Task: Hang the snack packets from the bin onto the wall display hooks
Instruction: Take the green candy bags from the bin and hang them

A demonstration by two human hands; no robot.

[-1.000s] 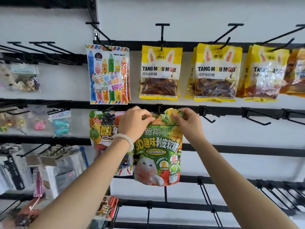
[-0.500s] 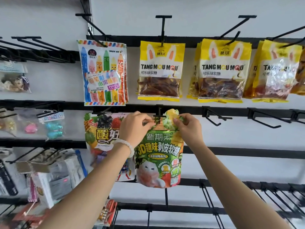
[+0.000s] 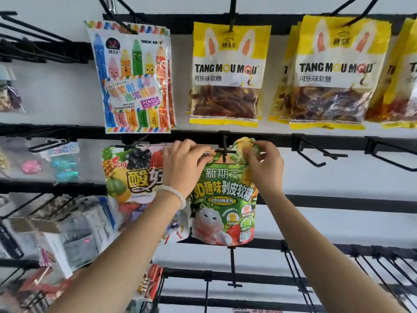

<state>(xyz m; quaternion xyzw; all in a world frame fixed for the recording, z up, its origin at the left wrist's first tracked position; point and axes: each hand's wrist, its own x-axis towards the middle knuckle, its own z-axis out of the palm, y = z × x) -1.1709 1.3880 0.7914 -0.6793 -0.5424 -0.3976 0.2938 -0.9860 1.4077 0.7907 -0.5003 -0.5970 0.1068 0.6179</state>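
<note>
A green snack packet (image 3: 223,199) with a white animal face hangs in front of the second rail. My left hand (image 3: 184,168) pinches its top left corner and my right hand (image 3: 262,164) pinches its crumpled top right corner. A black display hook (image 3: 225,151) with a crossbar tip sticks out between my hands, right at the packet's top edge. Whether the hook passes through the packet's hole is hidden. The bin is out of view.
A fruit-print packet (image 3: 133,175) hangs just left, partly behind my left arm. Above hang a pencil-candy packet (image 3: 133,77) and yellow Tang Mou Mou packets (image 3: 226,73). Bare hooks (image 3: 316,152) jut out to the right and on lower rails (image 3: 297,276).
The view has closed in on the wall. Both hands have lifted the green packet's top edge a little, up to the hook's crossbar tip.
</note>
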